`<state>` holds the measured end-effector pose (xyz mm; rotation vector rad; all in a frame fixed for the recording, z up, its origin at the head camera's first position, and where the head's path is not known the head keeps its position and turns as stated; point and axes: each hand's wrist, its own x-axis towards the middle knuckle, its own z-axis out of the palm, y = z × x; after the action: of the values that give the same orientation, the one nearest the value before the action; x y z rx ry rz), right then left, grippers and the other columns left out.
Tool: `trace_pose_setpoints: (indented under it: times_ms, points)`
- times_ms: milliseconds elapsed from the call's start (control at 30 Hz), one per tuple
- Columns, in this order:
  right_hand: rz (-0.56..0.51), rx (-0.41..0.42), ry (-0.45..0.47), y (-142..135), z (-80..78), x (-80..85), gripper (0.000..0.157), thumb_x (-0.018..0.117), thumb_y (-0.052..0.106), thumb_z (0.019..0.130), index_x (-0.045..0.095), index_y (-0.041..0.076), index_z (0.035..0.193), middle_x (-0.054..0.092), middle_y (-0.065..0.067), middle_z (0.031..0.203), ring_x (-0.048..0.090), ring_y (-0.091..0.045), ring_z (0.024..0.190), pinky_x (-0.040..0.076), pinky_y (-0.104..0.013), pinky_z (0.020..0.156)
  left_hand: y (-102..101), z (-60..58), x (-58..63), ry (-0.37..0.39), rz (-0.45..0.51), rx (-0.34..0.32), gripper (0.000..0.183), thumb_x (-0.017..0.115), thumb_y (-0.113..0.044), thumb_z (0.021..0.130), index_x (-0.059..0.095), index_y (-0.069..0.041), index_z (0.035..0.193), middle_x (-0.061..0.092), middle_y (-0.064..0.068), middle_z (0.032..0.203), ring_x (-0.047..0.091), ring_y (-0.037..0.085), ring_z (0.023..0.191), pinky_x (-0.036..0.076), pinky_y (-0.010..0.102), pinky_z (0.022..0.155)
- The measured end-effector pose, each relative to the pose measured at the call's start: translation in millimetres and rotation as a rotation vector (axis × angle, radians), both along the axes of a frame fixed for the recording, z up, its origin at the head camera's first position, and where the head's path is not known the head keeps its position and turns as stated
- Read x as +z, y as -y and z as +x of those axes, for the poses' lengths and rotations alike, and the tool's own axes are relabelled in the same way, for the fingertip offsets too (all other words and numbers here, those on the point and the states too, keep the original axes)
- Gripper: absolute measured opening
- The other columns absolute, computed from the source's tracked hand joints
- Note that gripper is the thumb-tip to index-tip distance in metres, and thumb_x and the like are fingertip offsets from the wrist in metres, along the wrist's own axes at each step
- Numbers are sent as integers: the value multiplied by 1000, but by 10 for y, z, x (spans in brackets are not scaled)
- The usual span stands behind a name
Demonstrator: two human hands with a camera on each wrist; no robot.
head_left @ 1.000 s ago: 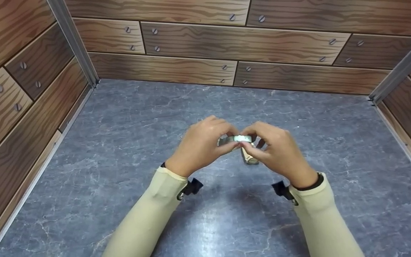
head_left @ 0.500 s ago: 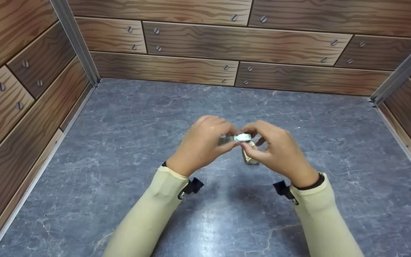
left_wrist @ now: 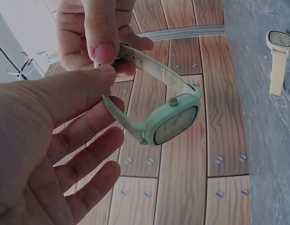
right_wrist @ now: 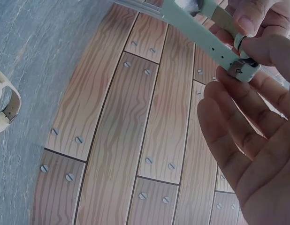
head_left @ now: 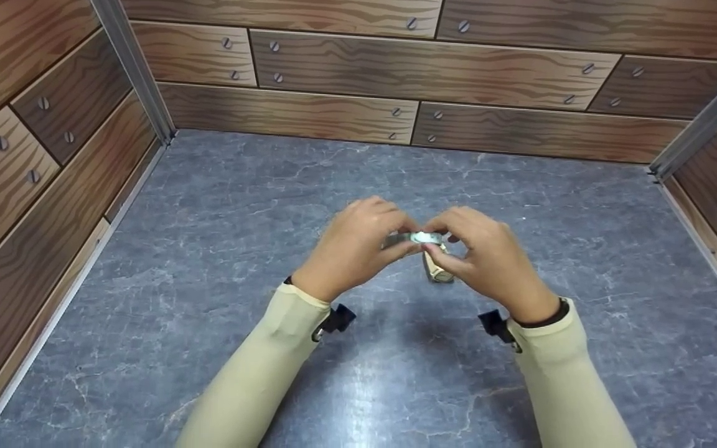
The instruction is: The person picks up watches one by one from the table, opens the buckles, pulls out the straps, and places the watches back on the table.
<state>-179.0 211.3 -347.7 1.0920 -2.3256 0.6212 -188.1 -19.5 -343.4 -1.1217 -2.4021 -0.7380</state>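
Observation:
A mint-green wristwatch (left_wrist: 175,123) is held up between the two hands, its strap looped round and its face turned away from the fingers. My left hand (head_left: 358,242) pinches the strap between thumb and forefinger, with the other fingers spread loosely. Opposite it, my right hand (head_left: 489,258) pinches the strap end by the metal buckle (right_wrist: 238,69). In the right wrist view the strap tail lies at the buckle; whether its pin sits in a hole I cannot tell. A cream wristwatch (left_wrist: 280,41) lies on the table below, partly hidden by the right hand in the head view.
The grey-blue marbled tabletop (head_left: 259,186) is walled at the back and both sides by wood-patterned panels (head_left: 333,68). Metal posts (head_left: 140,74) stand at the back corners. A small black mount (head_left: 337,318) sticks out from each wrist.
Both hands stay almost in place round the green watch's strap, with only slight shifts of the fingers. The head view has tilted a little. The cream watch lies where it was.

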Motion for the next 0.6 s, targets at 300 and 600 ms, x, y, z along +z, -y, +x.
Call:
trace_pose_setpoints:
  times_ms: [300,600]
  points:
    - [1,-10,-2,-8,-11,7,14,77,7,92,70,10,103,69,-3,94,67,-14,80,59,-27,68,8,-6,-10,42,40,7,15,76,-29,96,75,-16,104,75,-6,98,64,13,96,53,29,82]
    - [3,-7,17,-32,14,8,17,74,2,89,67,11,101,67,0,94,64,-11,82,57,-27,68,-18,12,7,86,17,-23,12,77,-22,96,75,-14,104,75,-4,98,67,16,93,54,28,78]
